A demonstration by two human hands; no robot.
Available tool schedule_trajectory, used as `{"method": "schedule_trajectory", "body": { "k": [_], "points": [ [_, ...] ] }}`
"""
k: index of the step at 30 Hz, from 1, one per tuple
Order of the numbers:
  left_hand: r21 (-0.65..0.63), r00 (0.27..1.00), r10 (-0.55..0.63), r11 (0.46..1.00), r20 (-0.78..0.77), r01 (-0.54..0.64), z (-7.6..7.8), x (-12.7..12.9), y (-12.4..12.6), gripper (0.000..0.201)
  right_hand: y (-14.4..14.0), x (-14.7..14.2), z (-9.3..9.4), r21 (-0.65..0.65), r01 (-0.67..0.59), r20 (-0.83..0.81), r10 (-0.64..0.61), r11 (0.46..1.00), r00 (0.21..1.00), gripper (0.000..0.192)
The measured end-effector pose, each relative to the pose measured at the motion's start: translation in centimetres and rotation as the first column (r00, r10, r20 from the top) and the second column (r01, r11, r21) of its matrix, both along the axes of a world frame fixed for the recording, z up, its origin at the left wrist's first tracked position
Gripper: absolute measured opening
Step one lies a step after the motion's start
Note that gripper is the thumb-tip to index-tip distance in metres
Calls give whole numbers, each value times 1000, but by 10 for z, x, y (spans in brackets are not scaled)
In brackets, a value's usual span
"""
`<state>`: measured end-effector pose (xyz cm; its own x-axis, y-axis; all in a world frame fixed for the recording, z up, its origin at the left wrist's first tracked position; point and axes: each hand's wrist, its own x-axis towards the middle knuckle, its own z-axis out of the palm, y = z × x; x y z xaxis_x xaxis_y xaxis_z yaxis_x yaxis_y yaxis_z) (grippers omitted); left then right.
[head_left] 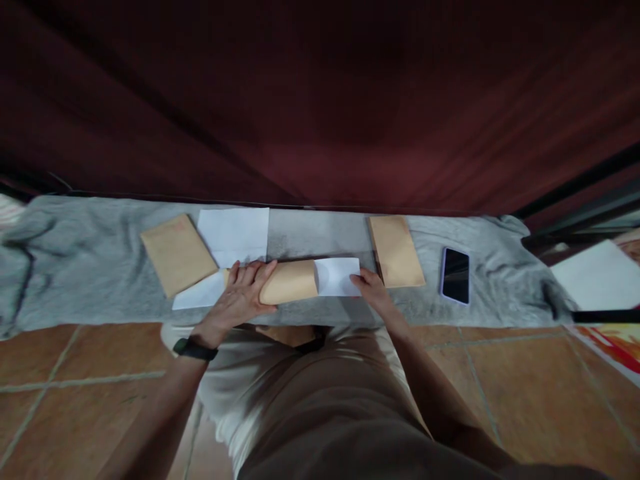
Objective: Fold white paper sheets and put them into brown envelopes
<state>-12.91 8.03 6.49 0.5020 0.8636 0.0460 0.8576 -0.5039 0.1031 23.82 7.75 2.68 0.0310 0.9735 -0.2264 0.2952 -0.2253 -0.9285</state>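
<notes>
A brown paper envelope (294, 281) lies crosswise in front of me, its surface bowed upward. My left hand (243, 295) grips its left part from above, fingers over the far side and thumb on the near side. From the envelope's right end sticks out a folded sheet of white paper (337, 277); how far it reaches inside is hidden. My right hand (372, 288) pinches the right edge of that sheet between thumb and fingers. Left of my left hand, another brown envelope (179, 255) partly covers white sheets (235, 235).
Everything lies on a narrow surface covered with grey cloth (100, 267). A stack of brown envelopes (398, 252) is just beyond my right hand, and a phone (455, 275) lies farther right. A dark red curtain-like panel (320, 133) rises behind the far edge.
</notes>
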Motion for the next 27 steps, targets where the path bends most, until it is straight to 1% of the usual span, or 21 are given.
{"method": "schedule_trajectory", "body": {
  "k": [2,6,8,11,16,19,23,27],
  "points": [
    [-7,1000,-13,1000,4,13,3,4,0,114,0,0,-1,17,25,39,-26,1000,999,35],
    [-7,999,-36,999,30,36,9,18,2,113,0,5,-3,125,150,135,-167,981,977,34],
    [-7,998,-47,999,39,47,12,27,3,113,-1,10,-2,162,174,168,-201,971,965,38],
    [-6,997,-73,997,29,74,14,40,6,114,-2,17,-1,173,149,203,-184,974,962,45],
    [3,994,-105,994,12,105,15,54,8,113,-5,19,1,108,129,173,-146,986,974,49],
    [4,993,-116,993,4,116,16,59,7,110,-7,11,3,90,109,157,-122,990,980,47],
    [10,992,-122,993,-17,122,21,65,5,109,-11,-1,5,57,50,157,-58,997,986,41],
    [25,991,-134,991,-29,135,25,71,3,107,-15,-2,5,56,21,161,-30,998,986,39]
  ]
}}
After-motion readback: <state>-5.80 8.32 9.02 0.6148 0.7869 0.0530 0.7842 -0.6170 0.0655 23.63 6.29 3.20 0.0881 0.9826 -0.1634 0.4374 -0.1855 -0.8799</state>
